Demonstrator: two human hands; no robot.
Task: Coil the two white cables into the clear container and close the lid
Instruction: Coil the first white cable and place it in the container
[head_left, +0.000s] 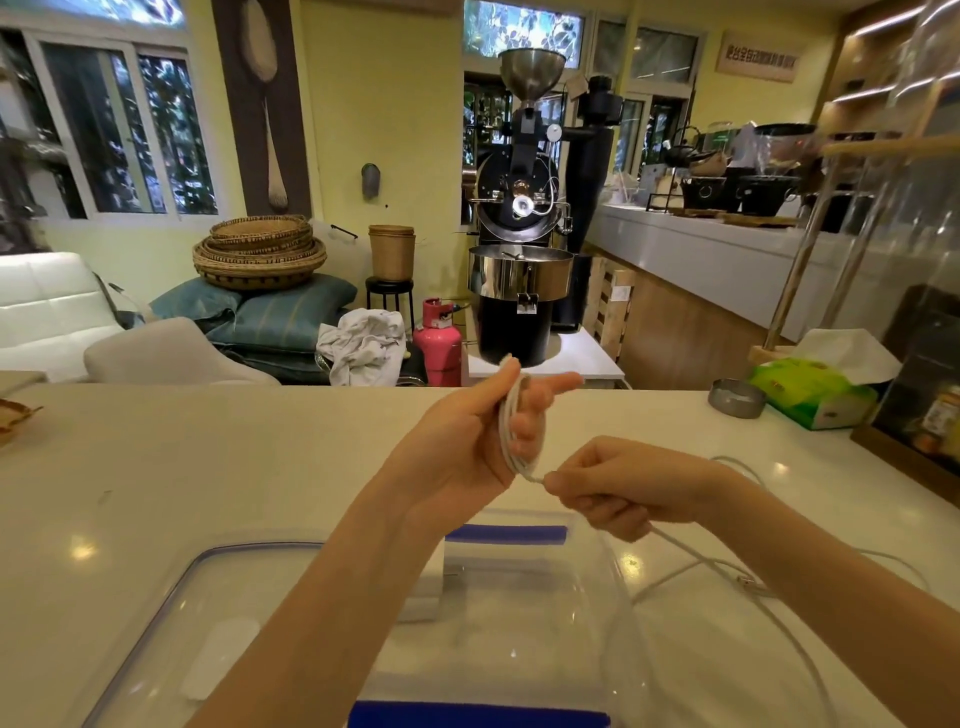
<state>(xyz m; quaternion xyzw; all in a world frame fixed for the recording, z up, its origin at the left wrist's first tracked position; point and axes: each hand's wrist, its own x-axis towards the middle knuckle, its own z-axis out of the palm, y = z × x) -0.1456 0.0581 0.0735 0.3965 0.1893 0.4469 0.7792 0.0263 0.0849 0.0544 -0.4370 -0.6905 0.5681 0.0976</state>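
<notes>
Two bare hands raised over a white counter (218, 467): left hand (467, 431), right hand (618, 486). One white cable (511, 441) looped in several turns, exact count unclear; possibly a second among the strands trailing right. One clear container (545, 597) with two blue latches, one clear lid (171, 623). One metal ashtray (736, 398), one green tissue pack (810, 395). Beyond: one coffee roaster (522, 208), one pink gas cylinder (439, 343), one stack of woven baskets (260, 252).
</notes>
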